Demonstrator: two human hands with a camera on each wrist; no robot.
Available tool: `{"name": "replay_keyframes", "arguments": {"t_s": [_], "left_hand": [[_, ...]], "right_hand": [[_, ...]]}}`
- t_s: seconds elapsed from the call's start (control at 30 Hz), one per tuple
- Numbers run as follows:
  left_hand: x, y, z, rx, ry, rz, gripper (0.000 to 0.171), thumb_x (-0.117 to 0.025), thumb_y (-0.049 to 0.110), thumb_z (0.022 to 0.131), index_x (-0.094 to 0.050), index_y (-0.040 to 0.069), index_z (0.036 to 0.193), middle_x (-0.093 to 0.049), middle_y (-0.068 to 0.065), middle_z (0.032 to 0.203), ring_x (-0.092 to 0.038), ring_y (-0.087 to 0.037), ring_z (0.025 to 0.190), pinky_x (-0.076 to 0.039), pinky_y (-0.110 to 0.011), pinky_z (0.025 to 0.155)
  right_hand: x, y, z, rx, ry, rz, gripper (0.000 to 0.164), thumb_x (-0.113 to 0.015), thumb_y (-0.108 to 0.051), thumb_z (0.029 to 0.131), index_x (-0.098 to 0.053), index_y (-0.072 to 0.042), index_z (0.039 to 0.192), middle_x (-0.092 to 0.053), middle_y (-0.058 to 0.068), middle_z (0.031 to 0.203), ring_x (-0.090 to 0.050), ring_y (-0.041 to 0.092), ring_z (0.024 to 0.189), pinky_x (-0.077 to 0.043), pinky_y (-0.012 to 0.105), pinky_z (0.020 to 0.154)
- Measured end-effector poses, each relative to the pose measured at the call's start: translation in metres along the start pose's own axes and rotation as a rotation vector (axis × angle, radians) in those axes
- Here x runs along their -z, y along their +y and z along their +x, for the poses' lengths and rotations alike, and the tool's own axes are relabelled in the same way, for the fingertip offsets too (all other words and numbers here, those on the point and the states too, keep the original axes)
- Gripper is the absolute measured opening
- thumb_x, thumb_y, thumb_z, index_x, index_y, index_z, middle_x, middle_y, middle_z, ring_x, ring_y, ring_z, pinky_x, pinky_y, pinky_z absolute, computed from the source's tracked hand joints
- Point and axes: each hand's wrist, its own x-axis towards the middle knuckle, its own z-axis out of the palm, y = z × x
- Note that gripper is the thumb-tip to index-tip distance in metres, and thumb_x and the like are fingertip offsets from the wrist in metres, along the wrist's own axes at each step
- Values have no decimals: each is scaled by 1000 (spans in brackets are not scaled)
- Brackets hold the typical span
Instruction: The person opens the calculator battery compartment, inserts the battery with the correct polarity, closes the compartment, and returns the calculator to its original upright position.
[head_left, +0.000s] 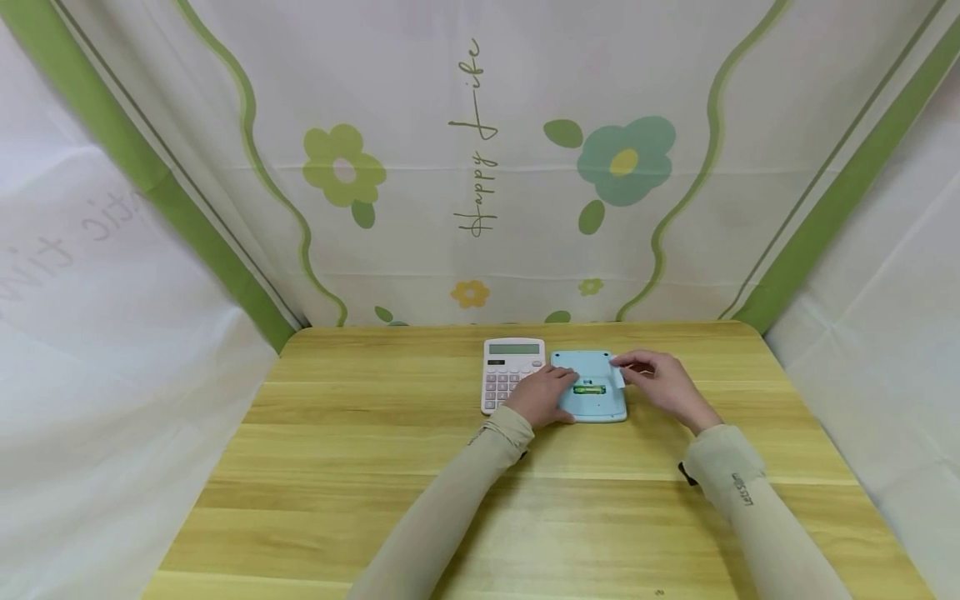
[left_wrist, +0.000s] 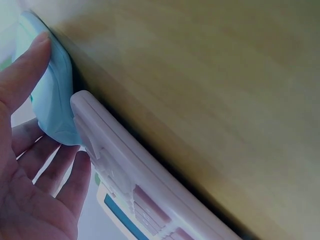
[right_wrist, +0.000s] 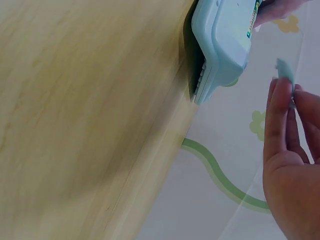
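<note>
A light blue calculator lies face down on the table, its battery slot uncovered and a green battery showing inside. My left hand holds the calculator along its left side. In the left wrist view, the thumb presses one part of the blue calculator while the fingertips meet its far side. Just off the right edge, my right hand pinches a small light blue battery cover between thumb and fingers. The cover is held on edge, apart from the calculator in the right wrist view.
A pale pink calculator lies face up right beside the blue one, partly under the left hand. Both are near the back edge of the wooden table. A flower-printed white curtain hangs behind and at the sides.
</note>
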Motion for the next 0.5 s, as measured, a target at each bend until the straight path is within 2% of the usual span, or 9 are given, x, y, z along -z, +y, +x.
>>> {"name": "replay_keyframes", "arguments": {"t_s": [0.1, 0.17, 0.33, 0.5], "left_hand": [[0, 0, 0, -1, 3, 1, 77, -77, 52, 89, -52, 18, 153, -53, 1, 156, -49, -20, 145, -42, -29, 119], [0, 0, -1, -1, 4, 2, 77, -77, 52, 89, -52, 18, 153, -54, 1, 156, -49, -20, 145, -42, -30, 119], [2, 0, -1, 7, 3, 3, 77, -77, 53, 89, -52, 18, 153, -53, 2, 156, -49, -20, 145, -42, -29, 119], [1, 0, 0, 10, 0, 1, 77, -77, 53, 90, -51, 18, 154, -53, 2, 156, -49, -20, 145, -42, -30, 120]], "right_hand": [[0, 0, 1, 23, 15, -29, 26, -55, -13, 108, -71, -8, 129, -71, 16, 128, -69, 29, 109, -58, 26, 86], [-1, 0, 2, 46, 22, -39, 26, -55, -14, 108, -70, -7, 129, -72, 14, 127, -68, 30, 113, -57, 24, 89], [-2, -4, 5, 70, 52, -45, 27, -61, -18, 106, -69, -3, 127, -72, 15, 126, -69, 31, 113, -59, 31, 93], [-4, -9, 7, 78, 71, -101, 22, -67, -18, 103, -76, -7, 119, -75, 11, 119, -70, 26, 105, -58, 27, 87]]}}
